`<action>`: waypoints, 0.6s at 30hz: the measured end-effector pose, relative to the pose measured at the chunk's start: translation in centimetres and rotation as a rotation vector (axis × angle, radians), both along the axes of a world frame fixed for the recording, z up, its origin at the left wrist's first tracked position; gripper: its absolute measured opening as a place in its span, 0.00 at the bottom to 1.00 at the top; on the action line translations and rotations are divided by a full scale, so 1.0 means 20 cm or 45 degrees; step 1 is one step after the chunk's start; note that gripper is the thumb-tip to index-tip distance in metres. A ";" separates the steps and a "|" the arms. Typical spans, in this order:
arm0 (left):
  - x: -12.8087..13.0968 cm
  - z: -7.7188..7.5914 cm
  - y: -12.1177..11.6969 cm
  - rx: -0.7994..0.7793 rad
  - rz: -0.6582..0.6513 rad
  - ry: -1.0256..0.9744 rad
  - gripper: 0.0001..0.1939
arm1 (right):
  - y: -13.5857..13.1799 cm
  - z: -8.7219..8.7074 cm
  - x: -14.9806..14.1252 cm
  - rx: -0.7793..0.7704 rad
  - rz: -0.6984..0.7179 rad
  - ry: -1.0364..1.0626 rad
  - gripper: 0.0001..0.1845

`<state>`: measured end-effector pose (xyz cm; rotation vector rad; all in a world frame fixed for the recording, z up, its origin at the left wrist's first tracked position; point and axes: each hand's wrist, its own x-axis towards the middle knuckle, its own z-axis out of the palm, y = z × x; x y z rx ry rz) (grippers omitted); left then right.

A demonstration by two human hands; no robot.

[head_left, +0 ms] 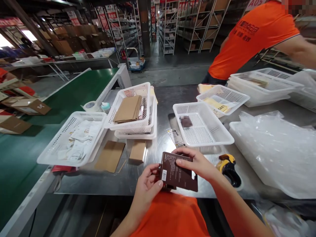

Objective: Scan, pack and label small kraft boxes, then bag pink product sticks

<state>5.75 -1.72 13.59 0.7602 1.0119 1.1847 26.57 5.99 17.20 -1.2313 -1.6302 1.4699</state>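
Observation:
Both my hands hold a flat dark brown packet (178,174) with white print and a barcode, just above the near edge of the steel table (158,108). My left hand (147,187) grips its left edge with the thumb on the barcode side. My right hand (197,163) lies over its top right part, fingers closed on it. Right behind the packet stands a white perforated basket (223,133) with one small dark item inside. A yellow and black tape dispenser (228,168) lies just right of my right hand.
Stacked white baskets hold brown cardboard envelopes (128,108); another basket (74,141) holds paper slips. Two cardboard pieces (111,155) lie on the table. Clear plastic bags (276,148) pile at the right. A person in an orange shirt (249,36) works across the table. A green conveyor (61,98) runs at the left.

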 end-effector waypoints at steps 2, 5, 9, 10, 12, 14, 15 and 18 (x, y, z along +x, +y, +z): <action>0.00 -0.01 0.00 -0.004 -0.010 0.010 0.25 | 0.00 -0.01 0.00 0.008 -0.001 0.003 0.21; -0.01 -0.02 0.00 -0.011 -0.028 0.021 0.25 | 0.01 -0.03 0.00 -0.015 -0.002 0.004 0.22; -0.04 -0.12 0.02 0.001 -0.104 0.094 0.25 | 0.01 -0.11 -0.01 -0.042 0.015 -0.056 0.21; -0.06 -0.17 0.03 0.012 -0.122 0.161 0.25 | 0.01 -0.15 -0.02 -0.040 -0.001 -0.100 0.21; -0.12 -0.29 0.04 0.040 -0.073 0.404 0.25 | -0.03 -0.25 -0.05 0.000 -0.073 -0.184 0.20; -0.20 -0.44 0.04 0.050 0.086 0.731 0.23 | -0.07 -0.35 -0.10 0.103 -0.134 -0.216 0.19; -0.23 -0.51 0.03 0.025 0.137 0.836 0.24 | -0.10 -0.40 -0.13 0.174 -0.127 -0.217 0.19; -0.30 -0.70 0.02 -0.190 0.089 0.822 0.30 | -0.16 -0.53 -0.21 0.374 0.031 -0.281 0.22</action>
